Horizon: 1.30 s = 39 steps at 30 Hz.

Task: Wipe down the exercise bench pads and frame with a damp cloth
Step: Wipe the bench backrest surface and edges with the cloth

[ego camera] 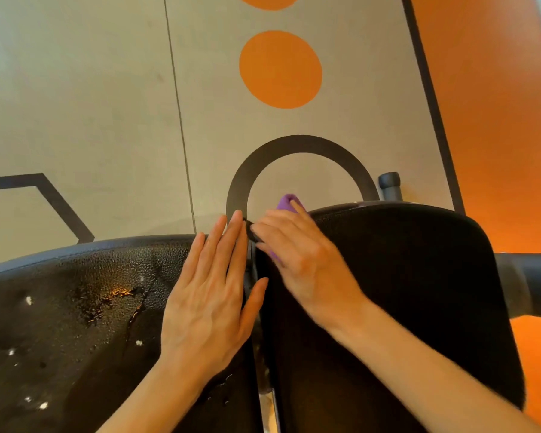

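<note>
a person's left hand (211, 295) lies flat, fingers straight, on the wet left bench pad (75, 307) beside the narrow gap, while the right hand (297, 254) grips a purple cloth (286, 203) at the right pad's (403, 292) inner edge, open floor (107, 89) beyond.

Warm bright light, glare on wet pad (119, 292), wide-angle edge warp

Grey floor (91, 89), orange circle (280, 69)

1 head-worn view is directed steeply downward, close above both hands (250, 276), floor (107, 89) seen beyond.
</note>
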Available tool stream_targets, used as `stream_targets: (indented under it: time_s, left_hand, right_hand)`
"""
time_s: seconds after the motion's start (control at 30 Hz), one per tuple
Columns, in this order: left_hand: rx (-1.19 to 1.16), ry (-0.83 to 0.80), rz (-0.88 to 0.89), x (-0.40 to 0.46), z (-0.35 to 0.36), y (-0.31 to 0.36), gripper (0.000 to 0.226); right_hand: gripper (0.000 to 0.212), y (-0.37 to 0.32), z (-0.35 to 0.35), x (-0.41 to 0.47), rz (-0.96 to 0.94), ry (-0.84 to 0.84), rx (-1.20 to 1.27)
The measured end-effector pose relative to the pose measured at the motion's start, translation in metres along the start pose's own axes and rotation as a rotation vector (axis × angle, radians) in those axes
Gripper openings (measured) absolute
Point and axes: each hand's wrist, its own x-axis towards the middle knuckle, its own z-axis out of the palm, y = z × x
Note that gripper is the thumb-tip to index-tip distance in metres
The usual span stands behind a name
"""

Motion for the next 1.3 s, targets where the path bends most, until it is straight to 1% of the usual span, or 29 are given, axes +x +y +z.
stream_targets:
  time_s: [0.03,0.07,0.13,0.17,0.2,0.23,0.3,0.37,0.4,0.43,0.47,0.53,0.57,0.6,0.63,0.7,0.73,0.77,0.8,0.87,0.9,0.93,1.0,1.07,1.1,1.17,1.23,1.27,1.3]
  left_hand:
    - [-0.01,0.003,0.003,0.0,0.0,0.0,0.068]
    - [-0.017,0.008,0.008,0.0,-0.001,-0.001,0.067]
    - [-0.025,0.014,0.016,0.001,-0.001,-0.001,0.066]
    - [-0.037,0.022,0.014,0.001,-0.001,0.0,0.065]
    - [-0.055,0.036,0.009,0.001,-0.001,0.0,0.064]
    - [-0.074,0.05,0.005,0.0,-0.001,0.0,0.063]
    - [-0.1,0.074,-0.001,0.0,-0.001,-0.001,0.063]
    - [-0.125,0.087,0.003,-0.001,-0.001,-0.001,0.064]
    - [-0.135,0.085,0.007,-0.001,-0.001,-0.002,0.064]
    - [-0.14,0.078,0.011,-0.001,-0.001,-0.002,0.064]
    - [-0.143,0.069,0.012,0.0,-0.001,-0.002,0.064]
    - [-0.15,0.056,0.005,0.0,-0.002,-0.002,0.064]
    - [-0.154,0.05,0.003,0.0,-0.002,-0.002,0.064]
    - [-0.154,0.047,0.001,0.0,-0.002,-0.002,0.065]
    - [-0.156,0.048,0.0,0.0,-0.002,-0.001,0.065]
    - [-0.191,0.063,-0.017,-0.001,-0.003,-0.001,0.065]
    - [-0.223,0.073,-0.027,0.0,-0.004,0.0,0.064]
    - [-0.252,0.084,-0.03,0.004,-0.005,0.003,0.063]
    - [-0.274,0.093,-0.034,0.01,-0.006,0.008,0.062]
    - [-0.315,0.098,-0.052,0.028,-0.005,0.025,0.062]
    - [-0.344,0.103,-0.075,0.037,-0.004,0.034,0.062]
    - [-0.375,0.113,-0.108,0.047,-0.004,0.044,0.062]
    - [-0.426,0.126,-0.171,0.065,-0.001,0.058,0.062]
    - [-0.423,0.135,-0.204,0.074,0.006,0.063,0.061]
    - [-0.402,0.14,-0.202,0.075,0.009,0.063,0.06]
    - [-0.37,0.154,-0.183,0.075,0.014,0.064,0.057]
    - [-0.351,0.171,-0.168,0.075,0.017,0.064,0.055]
    - [-0.348,0.177,-0.17,0.074,0.018,0.064,0.054]
    - [-0.347,0.177,-0.173,0.075,0.019,0.064,0.054]
  right_hand:
    - [0.032,0.012,-0.008,-0.001,-0.015,-0.032,-0.009]
    - [0.034,0.024,-0.017,-0.001,0.032,-0.019,-0.009]
    - [0.034,0.034,-0.026,-0.002,0.249,0.111,0.071]
    - [0.035,0.026,-0.023,-0.003,0.326,0.169,0.118]
    - [0.036,0.013,-0.016,-0.004,0.336,0.189,0.146]
    - [0.038,-0.002,-0.006,-0.009,0.293,0.171,0.136]
    - [0.045,-0.02,0.015,-0.025,0.095,0.066,0.048]
    - [0.052,-0.006,0.014,-0.036,-0.092,-0.033,-0.108]
    - [0.056,0.008,0.008,-0.039,-0.138,-0.038,-0.168]
    - [0.058,0.022,0.002,-0.041,-0.096,-0.025,-0.166]
    - [0.057,0.032,-0.005,-0.042,0.026,0.037,-0.111]
    - [0.05,0.035,-0.011,-0.04,0.334,0.224,0.026]
    - [0.05,0.026,-0.006,-0.037,0.405,0.271,0.038]
    - [0.05,0.017,0.0,-0.033,0.384,0.271,0.027]
    - [0.051,0.009,0.006,-0.032,0.296,0.228,0.017]
    - [0.054,0.012,0.007,-0.033,0.077,0.073,-0.02]
    - [0.055,0.023,-0.001,-0.034,0.022,0.019,-0.029]
    - [0.056,0.034,-0.012,-0.035,0.041,0.009,-0.023]
    - [0.056,0.045,-0.023,-0.035,0.124,0.051,-0.003]
    - [0.052,0.058,-0.042,-0.033,0.34,0.214,0.078]
    - [0.052,0.059,-0.048,-0.029,0.415,0.272,0.114]
    - [0.053,0.059,-0.049,-0.024,0.457,0.284,0.14]
    - [0.053,0.058,-0.047,-0.015,0.43,0.16,0.173]
    - [0.048,0.064,-0.045,-0.014,0.31,-0.002,0.089]
    - [0.045,0.07,-0.047,-0.016,0.259,-0.045,0.027]
    - [0.04,0.078,-0.05,-0.018,0.255,-0.032,-0.019]
    - [0.032,0.066,-0.046,-0.011,0.312,0.04,0.017]
    - [0.028,0.057,-0.039,-0.005,0.3,0.047,0.024]
    - [0.025,0.05,-0.033,-0.001,0.245,0.025,0.02]
